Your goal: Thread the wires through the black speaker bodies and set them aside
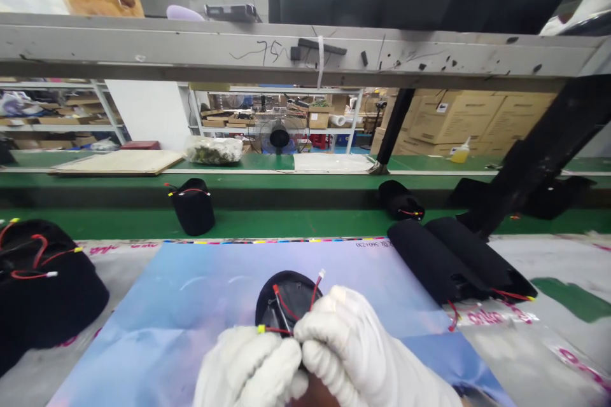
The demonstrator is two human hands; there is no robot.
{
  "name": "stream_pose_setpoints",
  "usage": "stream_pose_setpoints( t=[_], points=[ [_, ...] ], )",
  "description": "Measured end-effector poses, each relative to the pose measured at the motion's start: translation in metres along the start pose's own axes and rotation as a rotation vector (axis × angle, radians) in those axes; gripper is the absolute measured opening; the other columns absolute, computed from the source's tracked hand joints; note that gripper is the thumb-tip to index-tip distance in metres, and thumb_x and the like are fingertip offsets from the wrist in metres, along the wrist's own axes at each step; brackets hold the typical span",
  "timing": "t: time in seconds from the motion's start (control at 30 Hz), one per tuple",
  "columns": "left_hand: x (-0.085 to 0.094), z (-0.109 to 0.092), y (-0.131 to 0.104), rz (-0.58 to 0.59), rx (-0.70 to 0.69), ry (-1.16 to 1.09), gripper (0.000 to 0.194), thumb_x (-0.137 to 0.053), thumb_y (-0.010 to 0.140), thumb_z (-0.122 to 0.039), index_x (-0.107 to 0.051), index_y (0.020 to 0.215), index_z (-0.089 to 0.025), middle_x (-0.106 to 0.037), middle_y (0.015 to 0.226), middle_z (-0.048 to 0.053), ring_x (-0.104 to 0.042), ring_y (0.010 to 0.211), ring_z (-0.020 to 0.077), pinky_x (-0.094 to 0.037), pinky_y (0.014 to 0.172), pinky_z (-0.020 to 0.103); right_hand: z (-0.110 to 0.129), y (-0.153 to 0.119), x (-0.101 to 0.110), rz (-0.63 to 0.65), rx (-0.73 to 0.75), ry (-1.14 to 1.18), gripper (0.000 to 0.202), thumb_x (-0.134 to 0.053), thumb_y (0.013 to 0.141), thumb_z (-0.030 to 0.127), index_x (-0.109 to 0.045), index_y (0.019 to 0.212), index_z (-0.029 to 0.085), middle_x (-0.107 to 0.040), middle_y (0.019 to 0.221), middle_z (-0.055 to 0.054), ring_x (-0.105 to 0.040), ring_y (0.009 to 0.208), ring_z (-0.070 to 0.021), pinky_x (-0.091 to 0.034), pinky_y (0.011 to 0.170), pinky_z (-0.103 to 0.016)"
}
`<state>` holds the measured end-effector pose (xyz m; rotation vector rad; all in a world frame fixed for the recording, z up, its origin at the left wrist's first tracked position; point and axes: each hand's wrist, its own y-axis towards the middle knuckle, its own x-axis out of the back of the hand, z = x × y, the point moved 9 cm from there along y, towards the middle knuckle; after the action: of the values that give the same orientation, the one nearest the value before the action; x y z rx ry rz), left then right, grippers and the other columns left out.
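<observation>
In the head view, a black cylinder (272, 283) is seen at the lower middle, over the near part of the blue sheet (210, 286); whether the sheet is touched by it cannot be told. Its round end is turned up and tilted toward the camera. A soft, matt rim is shown around a darker, slightly shiny, creased inside. Thin red wires (285, 303) are spread across this end: one is tipped with a white plug (321, 273) standing up at the right, one with a red tip at the left, and one with a yellow tip pointing left above the left hand (251, 365). The lower side is covered by the hands.

White gloves are worn. The near edge of the cylinder is grasped by the curled fingers of the left hand and the right hand (346, 343), which are brought together there; which wire is pinched between the fingertips cannot be told.
</observation>
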<state>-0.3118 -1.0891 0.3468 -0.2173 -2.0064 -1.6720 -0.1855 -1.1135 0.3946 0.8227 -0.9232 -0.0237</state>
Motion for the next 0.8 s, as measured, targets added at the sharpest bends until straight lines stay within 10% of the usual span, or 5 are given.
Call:
stream_pose_setpoints(
  t=[0.23, 0.4, 0.53, 0.8],
  points=[
    [-0.001, 0.008, 0.057, 0.201, -0.025, -0.247, 0.029, -0.049, 0.097, -0.045, -0.052, 0.077, -0.023, -0.062, 0.058, -0.007, -0.06, 0.05, 0.0071, -0.047, 0.052, 0.018, -0.037, -0.018, 0.002, 0.049, -0.296, 0.334, 0.013, -0.055, 0.092, 0.02, -0.049, 0.103, 0.024, -0.061, 0.094, -0.002, -0.061, 0.086, -0.0156, -0.053, 0.078, -0.03],
    [-0.003, 0.013, 0.047, 0.183, -0.002, -0.323, 0.023, -0.053, 0.095, -0.043, -0.051, 0.085, -0.022, -0.063, 0.066, -0.005, -0.064, 0.058, 0.007, -0.05, 0.056, 0.016, -0.016, -0.002, 0.001, 0.027, 0.005, 0.15, 0.009, -0.058, 0.089, 0.015, -0.051, 0.092, 0.021, -0.061, 0.083, -0.002, -0.055, 0.076, -0.0156, -0.047, 0.074, -0.031],
    [0.007, 0.009, 0.034, 0.055, -0.006, -0.138, 0.006, -0.051, 0.097, -0.027, -0.053, 0.093, -0.023, -0.067, 0.089, 0.002, -0.068, 0.079, 0.0118, -0.056, 0.066, 0.021, -0.018, 0.006, -0.005, 0.089, -0.083, 0.151, 0.014, -0.06, 0.084, 0.01, -0.053, 0.088, 0.021, -0.06, 0.082, 0.0, -0.054, 0.076, -0.0149, -0.045, 0.071, -0.029],
    [0.003, -0.003, 0.031, 0.171, -0.122, -0.096, 0.009, -0.054, 0.093, -0.024, -0.063, 0.094, -0.022, -0.071, 0.079, -0.001, -0.065, 0.063, 0.0112, -0.052, 0.058, 0.023, -0.023, -0.004, 0.003, 0.151, -0.285, 0.198, 0.022, -0.055, 0.08, 0.008, -0.054, 0.096, 0.024, -0.059, 0.091, -0.001, -0.057, 0.086, -0.018, -0.049, 0.077, -0.033]
  ],
)
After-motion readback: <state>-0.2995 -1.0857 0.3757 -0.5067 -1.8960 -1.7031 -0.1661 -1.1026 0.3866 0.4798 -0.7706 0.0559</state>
